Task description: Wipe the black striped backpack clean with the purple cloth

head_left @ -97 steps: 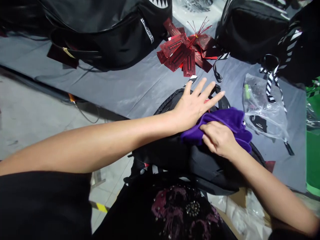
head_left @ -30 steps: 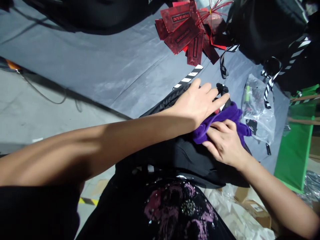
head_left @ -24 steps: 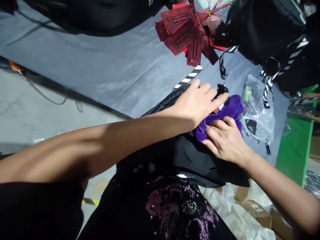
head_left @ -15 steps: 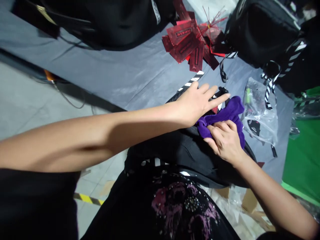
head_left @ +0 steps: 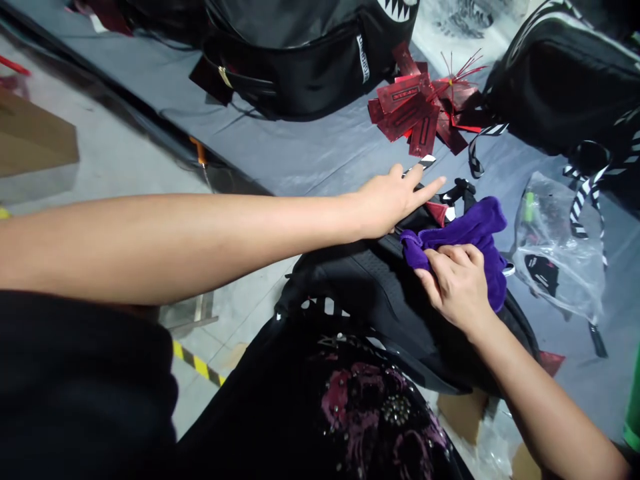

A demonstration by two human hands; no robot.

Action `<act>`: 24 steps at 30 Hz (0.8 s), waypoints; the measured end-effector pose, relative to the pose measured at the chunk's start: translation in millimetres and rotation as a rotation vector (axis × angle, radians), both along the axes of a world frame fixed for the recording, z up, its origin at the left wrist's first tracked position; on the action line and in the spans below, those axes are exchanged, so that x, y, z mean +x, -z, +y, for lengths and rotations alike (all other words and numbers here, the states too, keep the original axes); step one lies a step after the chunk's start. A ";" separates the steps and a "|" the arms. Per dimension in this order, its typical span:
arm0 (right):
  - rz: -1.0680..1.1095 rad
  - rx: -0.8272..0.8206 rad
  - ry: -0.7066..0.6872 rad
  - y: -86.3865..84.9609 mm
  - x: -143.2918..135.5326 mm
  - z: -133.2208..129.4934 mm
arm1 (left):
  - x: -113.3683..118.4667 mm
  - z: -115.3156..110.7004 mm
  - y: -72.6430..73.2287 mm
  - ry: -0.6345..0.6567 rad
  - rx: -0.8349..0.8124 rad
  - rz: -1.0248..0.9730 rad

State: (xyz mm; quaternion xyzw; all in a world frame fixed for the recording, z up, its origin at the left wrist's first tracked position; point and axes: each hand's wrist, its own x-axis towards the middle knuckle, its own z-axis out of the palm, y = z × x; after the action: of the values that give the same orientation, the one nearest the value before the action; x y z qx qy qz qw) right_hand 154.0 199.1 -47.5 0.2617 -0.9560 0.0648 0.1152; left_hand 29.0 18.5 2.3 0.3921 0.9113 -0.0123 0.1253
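1. Upper left of the frame: one brown cardboard box [head_left: 35, 143] sits on the pale floor, and one strip of yellow-and-black tape [head_left: 197, 363] crosses the floor lower down.
2. Upper centre: one large black bag with a white teeth print [head_left: 300, 57] rests on the grey sheet [head_left: 310, 157] that covers the table.
3. Centre: the left hand [head_left: 387, 200] lies flat, fingers spread and gripping nothing, pressing on the far edge of the black backpack [head_left: 400, 313] at the table's near edge.
4. Right of centre: the right hand [head_left: 457, 287] is closed round one purple cloth [head_left: 473, 237], bunched on top of the backpack. The wiping looks to be in mid-course: the cloth covers only the upper right part, and the wide black panel toward the lower centre shows no cloth on it.
5. Upper right of centre: one fanned bundle of red hang tags [head_left: 417, 110], their number too overlapped to count exactly.
6. Upper right: one more black bag [head_left: 560, 87] with striped black-and-white straps.
7. Right edge: one clear plastic bag [head_left: 555, 250] of small parts lies just beside the backpack.
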 end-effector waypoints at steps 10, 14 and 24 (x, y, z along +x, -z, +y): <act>0.068 -0.113 -0.005 2.9 3.9 9.5 | 10.1 -13.5 -3.4 -0.180 0.069 -0.013; 0.054 -0.148 0.009 2.5 4.6 12.3 | 4.3 -14.5 -9.8 -0.176 0.036 -0.145; -0.099 -0.065 -0.149 -14.6 -15.4 -4.8 | -8.5 -10.1 -13.5 -0.108 -0.013 -0.193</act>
State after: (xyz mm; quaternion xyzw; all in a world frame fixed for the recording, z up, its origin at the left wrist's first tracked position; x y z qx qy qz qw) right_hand 138.7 194.3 -32.9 0.3247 -0.9358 0.1170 0.0713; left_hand 20.6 8.4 15.8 0.3411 0.9146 0.0265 0.2155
